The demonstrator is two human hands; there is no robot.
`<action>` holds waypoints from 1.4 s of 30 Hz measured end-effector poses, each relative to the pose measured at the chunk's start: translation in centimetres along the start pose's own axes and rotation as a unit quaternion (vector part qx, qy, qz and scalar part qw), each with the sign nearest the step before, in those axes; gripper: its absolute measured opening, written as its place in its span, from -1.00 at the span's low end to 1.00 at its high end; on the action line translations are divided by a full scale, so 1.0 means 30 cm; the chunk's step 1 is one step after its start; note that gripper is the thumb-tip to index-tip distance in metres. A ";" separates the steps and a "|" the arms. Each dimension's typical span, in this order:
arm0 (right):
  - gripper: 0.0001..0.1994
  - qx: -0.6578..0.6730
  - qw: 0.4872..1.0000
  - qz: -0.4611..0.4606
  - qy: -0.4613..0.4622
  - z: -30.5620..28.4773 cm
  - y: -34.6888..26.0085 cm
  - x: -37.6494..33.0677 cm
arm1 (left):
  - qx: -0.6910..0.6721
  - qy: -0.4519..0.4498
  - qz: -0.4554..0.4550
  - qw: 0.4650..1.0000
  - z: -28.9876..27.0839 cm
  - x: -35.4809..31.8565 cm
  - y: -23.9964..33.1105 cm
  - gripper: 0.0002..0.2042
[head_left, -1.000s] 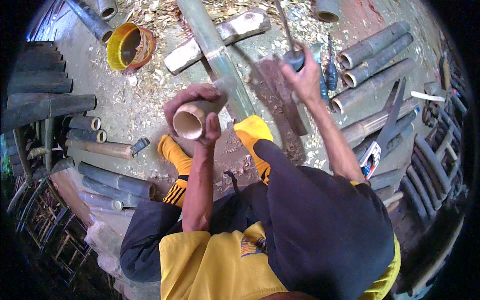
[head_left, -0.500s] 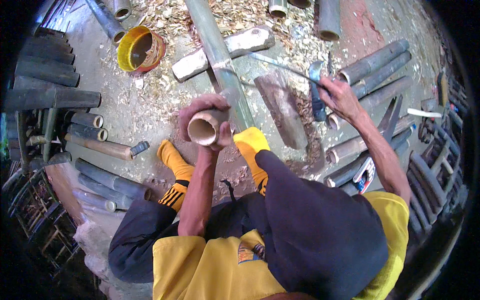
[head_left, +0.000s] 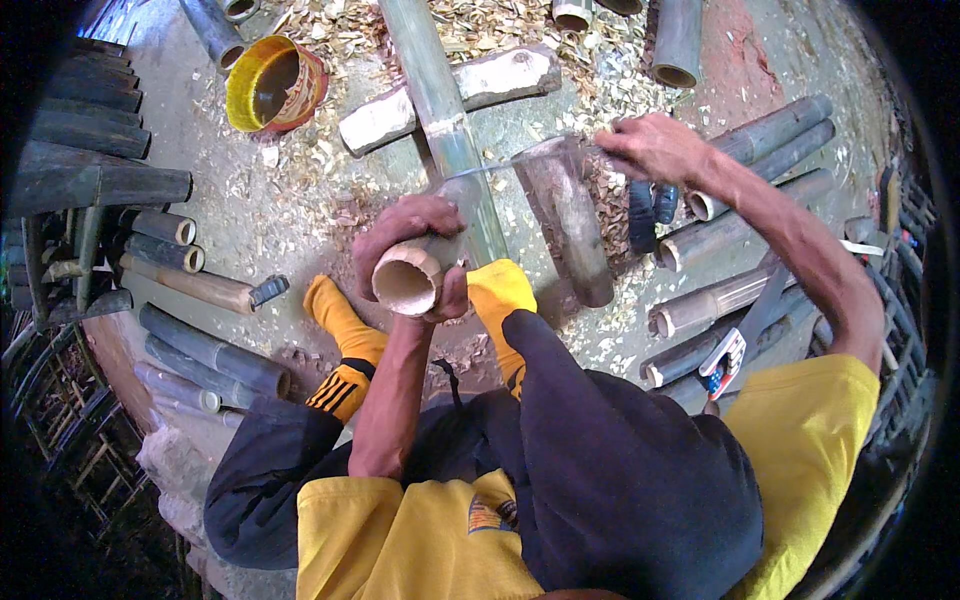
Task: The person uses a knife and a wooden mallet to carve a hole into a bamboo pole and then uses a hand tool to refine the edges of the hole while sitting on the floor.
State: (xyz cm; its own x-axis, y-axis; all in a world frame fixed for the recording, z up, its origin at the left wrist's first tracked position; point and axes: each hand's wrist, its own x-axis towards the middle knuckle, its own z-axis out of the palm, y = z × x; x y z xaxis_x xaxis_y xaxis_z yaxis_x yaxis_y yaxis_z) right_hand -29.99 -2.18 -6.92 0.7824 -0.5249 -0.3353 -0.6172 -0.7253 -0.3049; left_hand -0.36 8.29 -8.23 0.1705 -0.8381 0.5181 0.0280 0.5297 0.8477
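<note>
My left hand [head_left: 410, 235] is wrapped round a short, pale bamboo tube [head_left: 410, 282], its hollow end facing me. In my closed right hand [head_left: 645, 150] is a long, thin metal tool [head_left: 515, 160]. It reaches left over a dark split log [head_left: 565, 220], and its far end comes close to the tube's far side. Motion smears the tool, so I cannot tell whether it is a blade or a rod, or whether it touches the tube. A long green bamboo pole [head_left: 440, 110] slants behind the tube, resting across a white-topped log [head_left: 505, 78].
Wood chips [head_left: 330, 55] cover the ground around a yellow-and-red bucket [head_left: 272, 85]. Bamboo tubes [head_left: 225, 360] lie at left, with more bamboo tubes [head_left: 770, 130] at right. A handsaw [head_left: 745, 335] rests near my right knee. My yellow-socked foot [head_left: 500, 288] is beside the pole.
My right hand has moved up and slightly left, swinging the thin tool down and left towards the tube. The tube has tilted a little in my left hand.
</note>
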 end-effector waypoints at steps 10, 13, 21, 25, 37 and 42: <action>-0.82 -0.014 1.000 -0.010 -0.005 0.054 -0.090 -0.106 | 0.012 0.005 -0.070 0.997 0.006 0.041 -0.004 -0.54; -0.81 -0.039 0.999 0.027 -0.025 0.081 -0.054 -0.095 | 0.074 0.010 -0.128 0.989 -0.064 0.111 0.031 -0.54; -0.78 0.074 0.967 0.203 0.132 0.055 -0.222 -0.287 | 0.354 -0.023 -0.128 0.926 -0.230 0.210 -0.017 -0.29; -0.32 0.378 0.868 0.251 0.201 -0.043 -0.495 -0.101 | -0.032 -0.239 -0.438 0.866 -0.038 -0.009 0.057 -0.31; -0.01 0.303 0.774 0.508 0.224 0.494 -0.510 0.012 | 0.103 -0.094 -0.469 0.872 -0.427 -0.110 -0.081 -0.72; -0.20 0.505 0.672 0.493 0.224 0.430 -0.442 -0.019 | 0.303 -0.177 -0.399 0.847 -0.497 0.069 -0.046 -0.77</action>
State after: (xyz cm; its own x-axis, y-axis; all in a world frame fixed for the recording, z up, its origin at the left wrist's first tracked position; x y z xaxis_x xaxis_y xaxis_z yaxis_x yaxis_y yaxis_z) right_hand -23.33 13.49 -14.19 -0.2416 -0.7745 -0.5846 -0.4192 0.6267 -0.6570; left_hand 14.65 7.74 -10.03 0.0267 -0.9415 -0.3360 -0.5346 -0.2974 0.7911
